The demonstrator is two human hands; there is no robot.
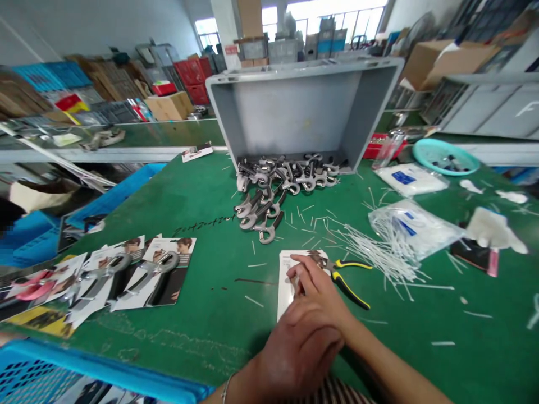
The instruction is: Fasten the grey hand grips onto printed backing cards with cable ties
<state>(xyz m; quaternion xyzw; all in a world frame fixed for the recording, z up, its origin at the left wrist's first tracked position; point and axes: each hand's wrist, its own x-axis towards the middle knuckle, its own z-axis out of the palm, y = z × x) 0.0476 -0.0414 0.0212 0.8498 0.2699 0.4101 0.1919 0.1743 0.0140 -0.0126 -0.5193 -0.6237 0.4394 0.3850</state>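
On the cards (284,280) rests a half-curled right hand (315,287).

Wall (138,22): pale, upper left.
Windows (362,25): bright, divided panes, far end.
Pillar (225,25): pale, between windows.
Light: brightest at the windows.
Rear bench (155,134): green top, pale front edge.
Worktable (197,196): green surface.
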